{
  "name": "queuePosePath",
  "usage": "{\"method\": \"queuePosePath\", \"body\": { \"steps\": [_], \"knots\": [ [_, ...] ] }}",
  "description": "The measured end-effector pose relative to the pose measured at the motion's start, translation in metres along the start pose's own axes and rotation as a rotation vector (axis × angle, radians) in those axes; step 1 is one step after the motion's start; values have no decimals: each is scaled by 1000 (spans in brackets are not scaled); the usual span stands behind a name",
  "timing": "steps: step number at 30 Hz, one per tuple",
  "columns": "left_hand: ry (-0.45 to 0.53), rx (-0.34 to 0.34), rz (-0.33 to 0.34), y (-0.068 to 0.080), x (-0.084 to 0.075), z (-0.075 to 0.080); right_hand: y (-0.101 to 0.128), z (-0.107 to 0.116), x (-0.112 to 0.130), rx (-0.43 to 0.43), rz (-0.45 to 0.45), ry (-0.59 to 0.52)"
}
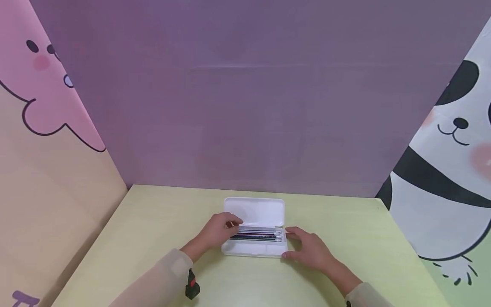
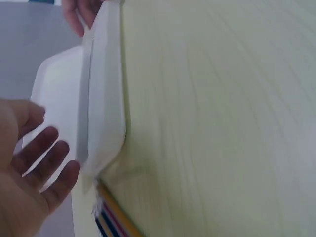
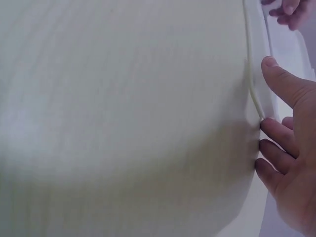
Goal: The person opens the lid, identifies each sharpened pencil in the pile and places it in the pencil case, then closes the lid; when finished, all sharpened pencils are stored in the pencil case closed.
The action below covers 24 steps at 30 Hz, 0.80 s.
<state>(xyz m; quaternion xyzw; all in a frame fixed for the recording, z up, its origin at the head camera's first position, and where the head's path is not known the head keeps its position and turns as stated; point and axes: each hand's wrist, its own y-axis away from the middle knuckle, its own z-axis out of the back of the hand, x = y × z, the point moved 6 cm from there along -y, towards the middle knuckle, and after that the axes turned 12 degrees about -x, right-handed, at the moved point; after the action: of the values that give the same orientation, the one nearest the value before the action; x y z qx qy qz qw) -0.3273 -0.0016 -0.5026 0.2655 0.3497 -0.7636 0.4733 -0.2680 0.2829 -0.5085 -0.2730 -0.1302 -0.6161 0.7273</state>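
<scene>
A white pencil case point(image 1: 255, 249) stands on the table with its lid point(image 1: 255, 211) raised behind it. Several dark, striped pencils point(image 1: 258, 234) lie lengthwise inside, in the head view. My left hand point(image 1: 220, 230) is over the case's left end, by the pencils. In the left wrist view its fingers point(image 2: 47, 148) are spread, nothing between them, and orange, maroon and navy pencils point(image 2: 116, 219) show beside the case's near end. At the right end, my right hand point(image 1: 308, 249) holds the case, thumb at the front corner and fingers point(image 3: 276, 158) at the end wall.
The pale yellow table point(image 1: 161, 221) extends around the case on all sides. A purple panel point(image 1: 253, 106) rises at its back edge. Printed side walls flank it, with a pink figure point(image 1: 50, 72) on the left and a panda point(image 1: 452, 162) on the right.
</scene>
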Motion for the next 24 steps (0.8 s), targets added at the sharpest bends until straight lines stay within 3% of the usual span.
{"method": "queuePosePath", "body": {
  "steps": [5, 7, 11, 16, 24],
  "knots": [
    [47, -149, 203, 6, 20, 27, -6, 6, -1, -9, -19, -66],
    [95, -148, 289, 8, 26, 31, -10, 7, 0, -11, -41, -110],
    [194, -60, 415, 9, 29, 31, -16, 7, 1, -7, -111, -228],
    [241, 40, 467, 8, 26, 24, -23, 1, 0, -6, -248, -406],
    [259, 54, 480, 8, 27, 17, -29, -9, -3, 42, -417, -598]
  ]
}}
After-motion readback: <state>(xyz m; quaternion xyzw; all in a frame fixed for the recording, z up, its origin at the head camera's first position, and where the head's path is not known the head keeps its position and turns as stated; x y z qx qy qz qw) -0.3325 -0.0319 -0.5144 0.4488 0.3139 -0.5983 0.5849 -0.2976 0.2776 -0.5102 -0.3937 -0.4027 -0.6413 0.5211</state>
